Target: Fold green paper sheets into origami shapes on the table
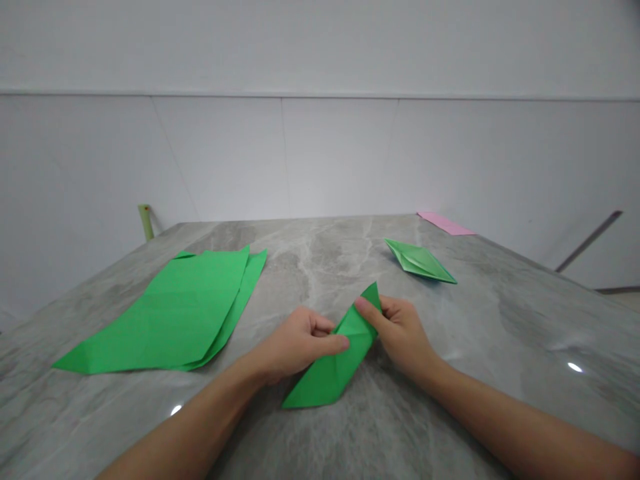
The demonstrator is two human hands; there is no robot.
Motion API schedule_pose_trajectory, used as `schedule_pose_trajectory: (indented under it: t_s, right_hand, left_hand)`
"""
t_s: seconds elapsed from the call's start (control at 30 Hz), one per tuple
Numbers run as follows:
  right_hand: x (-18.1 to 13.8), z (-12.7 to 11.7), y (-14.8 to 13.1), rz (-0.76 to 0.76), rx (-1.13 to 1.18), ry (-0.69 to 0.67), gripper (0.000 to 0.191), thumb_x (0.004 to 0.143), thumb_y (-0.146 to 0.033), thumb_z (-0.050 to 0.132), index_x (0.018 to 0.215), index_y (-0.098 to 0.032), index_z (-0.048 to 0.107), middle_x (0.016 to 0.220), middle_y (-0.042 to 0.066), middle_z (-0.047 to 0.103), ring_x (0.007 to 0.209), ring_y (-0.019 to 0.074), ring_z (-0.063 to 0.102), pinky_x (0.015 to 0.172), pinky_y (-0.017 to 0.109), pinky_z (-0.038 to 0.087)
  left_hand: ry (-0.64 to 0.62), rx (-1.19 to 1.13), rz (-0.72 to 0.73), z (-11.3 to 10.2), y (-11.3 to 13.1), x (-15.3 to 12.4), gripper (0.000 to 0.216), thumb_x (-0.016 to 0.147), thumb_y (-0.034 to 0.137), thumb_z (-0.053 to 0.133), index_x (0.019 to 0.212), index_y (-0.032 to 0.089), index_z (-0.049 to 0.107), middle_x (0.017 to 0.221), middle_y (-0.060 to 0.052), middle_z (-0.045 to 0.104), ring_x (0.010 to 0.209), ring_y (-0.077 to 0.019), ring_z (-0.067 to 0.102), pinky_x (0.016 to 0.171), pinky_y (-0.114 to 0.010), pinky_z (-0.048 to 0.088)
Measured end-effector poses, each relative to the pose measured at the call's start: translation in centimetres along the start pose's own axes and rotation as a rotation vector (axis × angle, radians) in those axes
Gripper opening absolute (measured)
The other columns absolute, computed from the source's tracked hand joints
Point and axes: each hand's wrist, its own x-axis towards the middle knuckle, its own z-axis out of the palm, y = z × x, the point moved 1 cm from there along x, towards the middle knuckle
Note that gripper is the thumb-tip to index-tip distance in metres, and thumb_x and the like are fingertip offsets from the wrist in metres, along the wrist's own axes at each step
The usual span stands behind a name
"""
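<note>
A folded piece of green paper (336, 373) is held between both hands above the near middle of the table. My left hand (299, 343) pinches its left edge, thumb on top and fingers behind. Near the upper right point, my right hand (403, 333) grips the same paper, its thumb pressed on the front and its other fingers mostly hidden behind. The paper is tilted, with one pointed corner toward the upper right and another at the lower left.
Several loose green sheets (185, 307) overlap on the left of the grey marbled table (320, 247). A folded green paper boat shape (421, 261) lies at the right. Behind it, pink paper (445, 223) rests at the back edge, by the white wall (330, 153).
</note>
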Motion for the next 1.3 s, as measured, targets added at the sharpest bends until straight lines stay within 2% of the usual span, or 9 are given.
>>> schedule_pose_trajectory:
  t_s: [0.13, 0.27, 0.4, 0.57, 0.73, 0.83, 1.03, 1.17, 1.3]
  right_hand:
    - [0.3, 0.0, 0.4, 0.058, 0.111, 0.052, 0.049, 0.079, -0.057, 0.069, 0.057, -0.015, 0.055, 0.052, -0.002, 0.049, 0.047, 0.0088, 0.043, 0.045, 0.022, 0.036]
    - [0.3, 0.5, 0.4, 0.168, 0.229, -0.084, 0.043, 0.075, -0.056, 0.073, 0.07, -0.014, 0.064, 0.058, 0.001, 0.062, 0.048, 0.0126, 0.056, 0.047, 0.025, 0.046]
    - [0.0, 0.9, 0.2, 0.239, 0.186, -0.159, 0.046, 0.071, -0.058, 0.075, 0.065, -0.015, 0.062, 0.054, 0.001, 0.062, 0.045, 0.0125, 0.058, 0.045, 0.024, 0.046]
    - [-0.2, 1.1, 0.3, 0.244, 0.119, -0.194, 0.05, 0.065, -0.061, 0.076, 0.056, -0.016, 0.058, 0.047, 0.0, 0.057, 0.039, 0.0102, 0.052, 0.04, 0.023, 0.041]
    - [-0.4, 1.3, 0.5, 0.239, 0.153, -0.205, 0.057, 0.072, -0.071, 0.065, 0.055, -0.017, 0.055, 0.042, -0.002, 0.053, 0.035, 0.0099, 0.048, 0.037, 0.022, 0.038]
    - [-0.5, 1.3, 0.5, 0.218, 0.171, -0.192, 0.06, 0.077, -0.073, 0.057, 0.054, -0.018, 0.052, 0.04, -0.002, 0.049, 0.035, 0.0093, 0.045, 0.037, 0.022, 0.035]
    - [-0.4, 1.3, 0.4, 0.201, 0.193, -0.145, 0.063, 0.08, -0.073, 0.052, 0.05, -0.017, 0.053, 0.04, 0.0, 0.048, 0.036, 0.0098, 0.044, 0.039, 0.023, 0.032]
    - [-0.3, 1.2, 0.0, 0.147, 0.14, -0.057, 0.065, 0.082, -0.072, 0.049, 0.048, -0.018, 0.052, 0.039, 0.0, 0.048, 0.037, 0.0102, 0.043, 0.04, 0.024, 0.03]
    - [-0.5, 1.3, -0.2, 0.135, 0.068, -0.136, 0.06, 0.079, -0.072, 0.057, 0.053, -0.018, 0.053, 0.041, -0.002, 0.047, 0.037, 0.0091, 0.041, 0.04, 0.023, 0.028]
  left_hand:
    - [0.049, -0.034, 0.029, -0.1, -0.1, 0.3, 0.035, 0.073, 0.048, 0.07, 0.07, 0.013, 0.068, 0.058, 0.001, 0.06, 0.044, -0.0076, 0.044, 0.043, -0.02, 0.032]
    - [0.142, -0.074, 0.146, -0.1, -0.1, 0.6, 0.036, 0.076, 0.048, 0.069, 0.073, 0.012, 0.071, 0.066, -0.004, 0.068, 0.052, -0.0108, 0.054, 0.049, -0.02, 0.039]
    - [0.216, -0.067, 0.214, -0.2, -0.3, 0.9, 0.042, 0.079, 0.053, 0.065, 0.071, 0.012, 0.07, 0.068, -0.008, 0.071, 0.057, -0.0159, 0.061, 0.054, -0.025, 0.046]
    - [0.127, -0.014, 0.279, 0.2, -0.7, 1.0, 0.049, 0.082, 0.06, 0.06, 0.068, 0.014, 0.069, 0.067, -0.008, 0.07, 0.061, -0.0195, 0.065, 0.061, -0.03, 0.051]
    - [0.074, -0.087, 0.293, 0.4, -0.7, 0.8, 0.048, 0.082, 0.058, 0.062, 0.066, 0.013, 0.069, 0.066, -0.009, 0.069, 0.06, -0.0201, 0.065, 0.063, -0.032, 0.052]
    - [0.077, -0.102, 0.264, 0.4, -0.9, 0.9, 0.047, 0.08, 0.057, 0.064, 0.068, 0.012, 0.068, 0.065, -0.009, 0.068, 0.058, -0.0191, 0.063, 0.062, -0.032, 0.052]
    - [0.231, 0.047, 0.301, 0.2, -1.0, 1.0, 0.049, 0.08, 0.059, 0.059, 0.06, 0.015, 0.06, 0.056, -0.002, 0.055, 0.05, -0.012, 0.047, 0.048, -0.023, 0.037]
    - [0.219, 0.112, 0.294, 0.3, -0.8, 0.8, 0.046, 0.082, 0.056, 0.056, 0.06, 0.016, 0.058, 0.055, 0.001, 0.046, 0.049, -0.0102, 0.038, 0.044, -0.022, 0.028]
    - [0.327, 0.203, 0.337, 0.4, -0.7, 0.6, 0.044, 0.085, 0.052, 0.052, 0.058, 0.017, 0.053, 0.054, 0.002, 0.041, 0.051, -0.0109, 0.035, 0.045, -0.022, 0.027]
